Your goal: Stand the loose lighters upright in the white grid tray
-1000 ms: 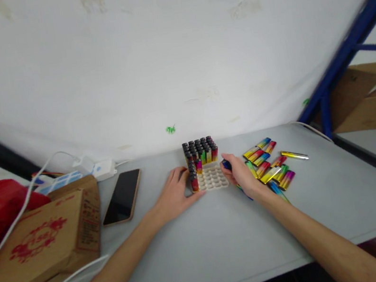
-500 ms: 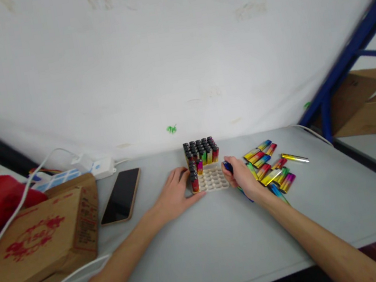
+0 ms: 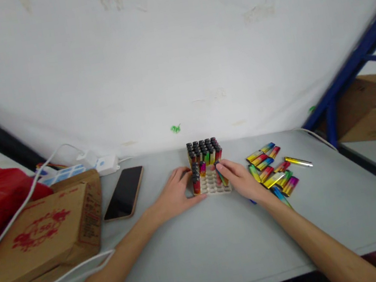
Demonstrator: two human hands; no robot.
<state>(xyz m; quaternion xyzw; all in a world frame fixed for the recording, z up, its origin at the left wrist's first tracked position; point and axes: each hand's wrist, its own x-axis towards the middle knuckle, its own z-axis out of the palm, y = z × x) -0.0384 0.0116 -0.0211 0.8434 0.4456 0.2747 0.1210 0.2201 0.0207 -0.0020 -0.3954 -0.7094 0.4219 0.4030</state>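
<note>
A white tray of round holes (image 3: 213, 186) lies on the table with lighters standing upright in it. Black-topped lighters (image 3: 204, 151) fill its back rows, and a few more (image 3: 196, 179) stand along its left side. My left hand (image 3: 175, 192) holds the tray by its left side, thumb along the front edge and fingers curled beside the lighters. Pinched in my right hand (image 3: 240, 178) is a blue-green lighter (image 3: 221, 175), slightly tilted over the tray's right part. Whether its lower end is in a hole I cannot tell.
Loose shiny coloured lighters (image 3: 274, 177) lie in a heap right of my right hand. On the left are a phone (image 3: 124, 193), a cardboard box (image 3: 44, 227), a red bag (image 3: 0, 206), and a power strip (image 3: 105, 165) with white cables. A blue frame (image 3: 343, 79) stands at the right.
My right hand has brought the lighter left, from beside the tray to over its right part, and turned it more upright. My left hand stays at the tray. The view has shifted slightly.
</note>
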